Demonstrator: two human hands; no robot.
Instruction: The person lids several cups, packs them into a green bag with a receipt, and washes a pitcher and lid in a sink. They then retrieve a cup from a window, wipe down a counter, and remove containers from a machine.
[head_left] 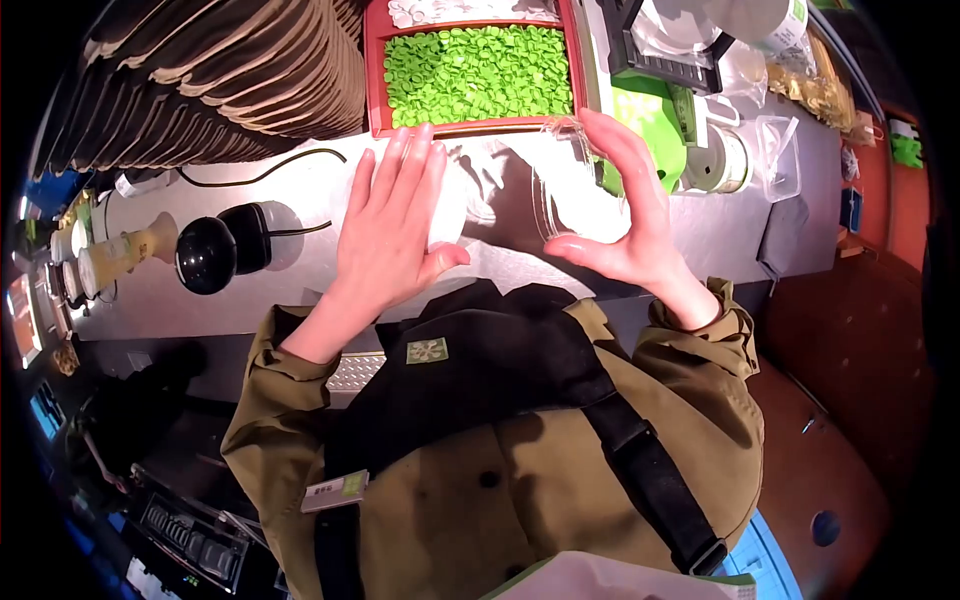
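Note:
My left hand [392, 222] is palm down over the metal counter, fingers stretched out together and thumb apart. A bright white patch [449, 207] shows along its inner side, too overexposed to make out. To the right, the thumb and fingers of my right hand [635, 205] curve in a wide C around a white bundle of fine strands [582, 195]. Thin loose threads stick out along the bundle's left side and top. Beyond both hands stands a red tray [376, 85] filled with small bright-green clover-shaped pieces [478, 75].
Tall stacks of brown wavy-edged material [230, 80] stand back left. A black rounded device [205, 255] with a cable sits left of my hands. On the right are a green bag [645, 120], a white-lidded tub [720, 160], a clear container [778, 158] and a black rack [665, 60].

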